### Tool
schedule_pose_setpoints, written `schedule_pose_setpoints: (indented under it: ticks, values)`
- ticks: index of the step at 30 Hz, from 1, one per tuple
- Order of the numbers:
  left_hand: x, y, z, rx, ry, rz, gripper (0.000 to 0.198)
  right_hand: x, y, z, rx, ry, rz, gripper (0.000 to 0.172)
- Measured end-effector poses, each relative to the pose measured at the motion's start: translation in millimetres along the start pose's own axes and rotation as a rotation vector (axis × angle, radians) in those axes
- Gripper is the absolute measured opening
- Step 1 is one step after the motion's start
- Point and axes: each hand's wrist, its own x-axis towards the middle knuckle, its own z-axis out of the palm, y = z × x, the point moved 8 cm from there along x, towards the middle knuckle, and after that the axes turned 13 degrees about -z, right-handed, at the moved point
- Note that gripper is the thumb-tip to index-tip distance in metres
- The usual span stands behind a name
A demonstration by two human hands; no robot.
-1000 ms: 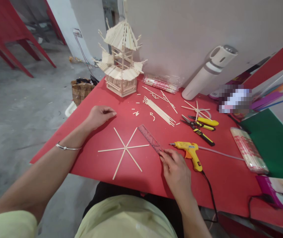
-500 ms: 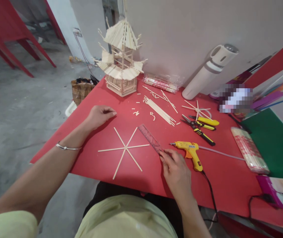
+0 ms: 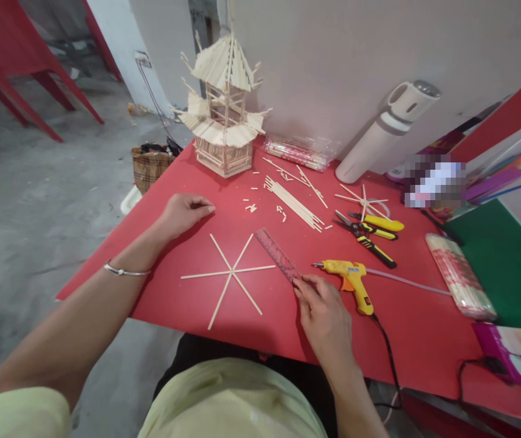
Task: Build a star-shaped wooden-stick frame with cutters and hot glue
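Right grip (image 3: pixel 324 313) pinches the ruler (image 3: pixel 277 254) by its near end on the worktop (image 3: pixel 424 340); left grip (image 3: pixel 185 214) is loosely closed. Swinging the ruler left could skew the star (image 3: pixel 231 272) just beside it.

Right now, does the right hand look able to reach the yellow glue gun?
Probably yes: the glue gun lies beside the right hand, nothing visible between them, though the hand's grip on the ruler may need releasing first.
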Motion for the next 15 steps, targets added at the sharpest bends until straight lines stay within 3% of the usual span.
schedule_pose_setpoints:
  ticks: [15]
  values:
    - [-0.5,0.8,0.0,-0.010,-0.003,0.013,0.024,-1.5,-0.3,1.5,0.003,0.000,0.006,0.028]
